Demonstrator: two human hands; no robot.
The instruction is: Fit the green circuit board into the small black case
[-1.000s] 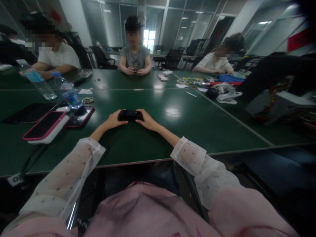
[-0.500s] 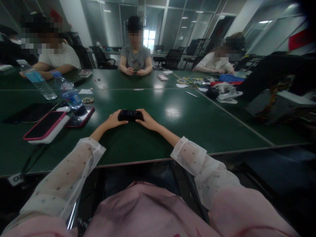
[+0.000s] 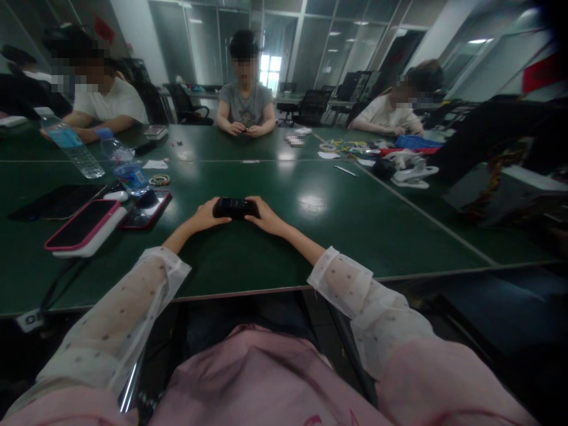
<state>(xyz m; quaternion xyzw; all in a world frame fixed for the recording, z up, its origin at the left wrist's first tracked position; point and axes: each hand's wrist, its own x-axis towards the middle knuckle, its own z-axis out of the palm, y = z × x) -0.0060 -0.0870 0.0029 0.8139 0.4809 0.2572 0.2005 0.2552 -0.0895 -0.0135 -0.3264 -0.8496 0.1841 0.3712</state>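
Observation:
My left hand [image 3: 206,216] and my right hand [image 3: 268,218] grip the two ends of a black handheld device with a small dark screen [image 3: 235,206]. Both thumbs lie along its near edge, and the fingers curl round the far side, partly hidden. The device is low over the green table [image 3: 248,260]; whether it touches the surface I cannot tell. Left of my hands lies a phone in a red case [image 3: 146,210]. Beside it, another phone in a pink case [image 3: 83,225] rests on a white box-like object [image 3: 95,242].
Two plastic bottles, one [image 3: 75,148] farther left and one [image 3: 126,165] nearer, stand by a tape roll [image 3: 160,180]. A pen [image 3: 345,171], tangled cables [image 3: 346,147] and a white object [image 3: 415,176] lie to the right. Several people sit around the table.
The view has shifted very slightly. Both hands keep the same hold on the black device.

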